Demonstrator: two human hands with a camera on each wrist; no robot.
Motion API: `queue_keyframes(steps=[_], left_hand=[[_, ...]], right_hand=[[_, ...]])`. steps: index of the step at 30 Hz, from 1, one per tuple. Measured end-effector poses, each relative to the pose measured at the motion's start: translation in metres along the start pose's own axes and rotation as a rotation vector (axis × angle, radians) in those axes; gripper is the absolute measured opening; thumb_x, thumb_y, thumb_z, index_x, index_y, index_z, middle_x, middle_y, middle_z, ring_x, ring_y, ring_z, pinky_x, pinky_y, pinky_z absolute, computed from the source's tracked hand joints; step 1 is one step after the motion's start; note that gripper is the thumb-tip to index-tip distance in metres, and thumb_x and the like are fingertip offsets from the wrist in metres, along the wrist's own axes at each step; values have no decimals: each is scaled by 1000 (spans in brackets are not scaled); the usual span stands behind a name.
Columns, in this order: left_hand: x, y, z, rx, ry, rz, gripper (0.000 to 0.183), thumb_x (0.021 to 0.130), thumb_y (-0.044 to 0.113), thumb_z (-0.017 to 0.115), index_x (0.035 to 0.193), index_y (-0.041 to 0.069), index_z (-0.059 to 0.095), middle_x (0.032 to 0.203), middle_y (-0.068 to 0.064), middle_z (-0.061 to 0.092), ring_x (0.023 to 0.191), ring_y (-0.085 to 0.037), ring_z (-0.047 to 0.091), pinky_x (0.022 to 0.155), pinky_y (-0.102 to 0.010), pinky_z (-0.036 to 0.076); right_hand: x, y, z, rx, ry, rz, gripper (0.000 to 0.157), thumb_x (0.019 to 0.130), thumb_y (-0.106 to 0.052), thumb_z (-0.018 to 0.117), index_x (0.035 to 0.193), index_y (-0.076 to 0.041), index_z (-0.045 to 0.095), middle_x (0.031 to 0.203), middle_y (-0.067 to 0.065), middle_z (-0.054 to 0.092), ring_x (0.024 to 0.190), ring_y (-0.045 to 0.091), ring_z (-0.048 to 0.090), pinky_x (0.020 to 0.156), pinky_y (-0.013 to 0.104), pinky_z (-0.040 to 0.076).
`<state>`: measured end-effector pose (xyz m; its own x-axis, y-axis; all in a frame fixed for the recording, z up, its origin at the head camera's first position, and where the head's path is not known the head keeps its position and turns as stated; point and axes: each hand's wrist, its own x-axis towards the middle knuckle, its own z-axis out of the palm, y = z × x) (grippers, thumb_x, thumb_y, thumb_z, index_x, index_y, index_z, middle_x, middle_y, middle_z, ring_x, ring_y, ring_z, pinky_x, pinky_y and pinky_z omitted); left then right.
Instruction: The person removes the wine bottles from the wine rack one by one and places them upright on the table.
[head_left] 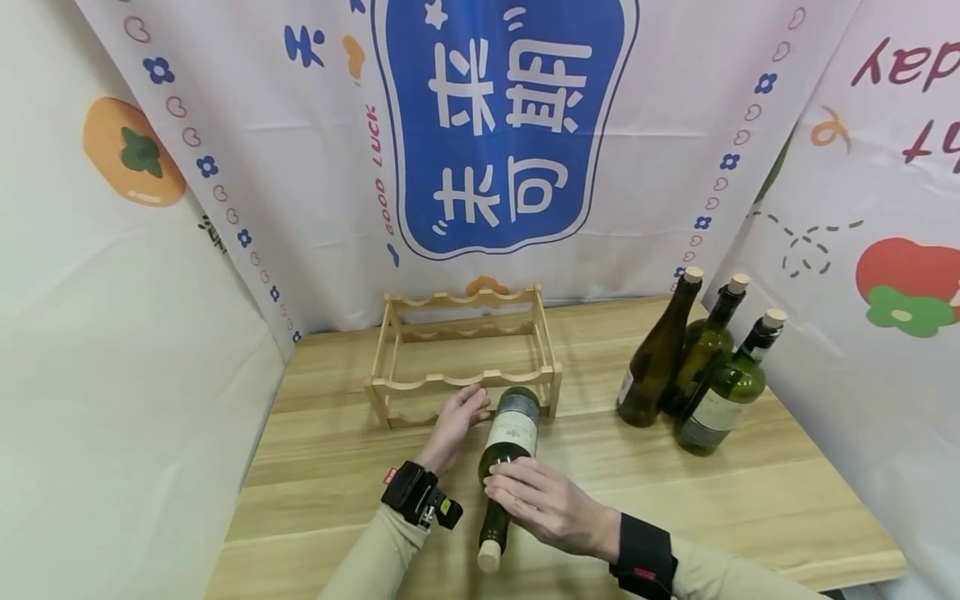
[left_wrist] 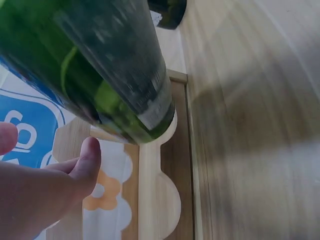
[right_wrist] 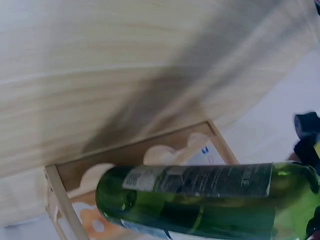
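Note:
My right hand (head_left: 551,504) grips a green wine bottle (head_left: 513,429) round its shoulder and neck. The bottle's cork points back toward me, while its base (right_wrist: 112,195) is at the front of a wooden wine rack (head_left: 555,390). A pale label wraps the body, with a dark one on another side. To the left of the bottle, my left hand (head_left: 453,425) reaches toward the rack's front rail, fingers extended and holding nothing. In the left wrist view, that hand's thumb and fingers (left_wrist: 89,162) are apart from the glass.
Three corked bottles stand grouped at the table's right: a slim brown one (head_left: 660,354), a dark one behind (head_left: 708,333), and a green labelled one (head_left: 723,400). Printed cloth (head_left: 322,250) hangs behind the wooden table (head_left: 315,450) and beside it.

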<state>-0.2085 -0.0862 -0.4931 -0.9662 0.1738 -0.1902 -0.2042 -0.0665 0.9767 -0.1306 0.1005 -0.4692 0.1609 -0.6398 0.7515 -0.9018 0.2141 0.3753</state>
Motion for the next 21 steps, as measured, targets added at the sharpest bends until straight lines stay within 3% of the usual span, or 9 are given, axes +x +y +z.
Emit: queue_keyframes(steps=[2,5,8,11,13,17,19,21], left_hand=[[2,0,-2,-15,-10,9,55,103,20,43,147,-9,26,146,-30,36,135,-44,37,112,-50,36],[0,-2,-6,33,-73,37,49,98,1,40,145,-7,31,148,-28,37,137,-42,36,110,-49,38],[-6,-6,-8,115,-204,84,61,86,-14,40,146,-2,35,149,-25,38,134,-42,41,101,-42,47],[-13,-9,-9,174,-345,128,67,84,-12,47,148,5,35,151,-19,38,130,-41,46,91,-33,51],[-17,-12,-7,179,-397,140,69,85,-9,52,149,9,35,152,-15,37,130,-40,46,91,-36,51],[-22,-16,-2,250,-380,195,75,79,-9,59,147,17,40,153,-9,38,137,-38,38,101,-54,43],[-24,-18,2,298,-351,214,77,79,-2,68,145,25,40,153,-5,38,142,-35,32,110,-63,30],[-25,-20,6,342,-319,228,79,79,10,77,145,32,39,152,0,40,144,-29,30,114,-64,21]], right_hand=[[5,3,-3,17,18,16,24,100,-12,50,107,4,66,105,14,72,97,26,69,85,35,55],[12,8,-5,55,49,57,23,98,-12,54,106,6,66,104,17,72,96,28,69,85,36,55],[16,13,-7,83,70,117,24,95,-14,60,106,7,66,104,18,72,96,29,68,87,36,55],[17,19,-10,123,93,221,28,92,-15,64,107,9,66,105,18,71,97,31,67,90,36,54],[17,25,-12,161,114,313,31,92,-17,65,108,9,65,106,18,70,98,31,65,92,34,54],[15,41,-14,261,186,508,31,87,-14,71,110,6,65,104,17,69,98,28,64,91,27,53],[15,50,-15,292,217,592,33,82,-9,75,111,3,65,104,16,70,99,26,64,91,25,52],[15,58,-16,320,240,672,37,77,-2,78,111,3,66,104,16,70,99,25,65,90,24,52]])
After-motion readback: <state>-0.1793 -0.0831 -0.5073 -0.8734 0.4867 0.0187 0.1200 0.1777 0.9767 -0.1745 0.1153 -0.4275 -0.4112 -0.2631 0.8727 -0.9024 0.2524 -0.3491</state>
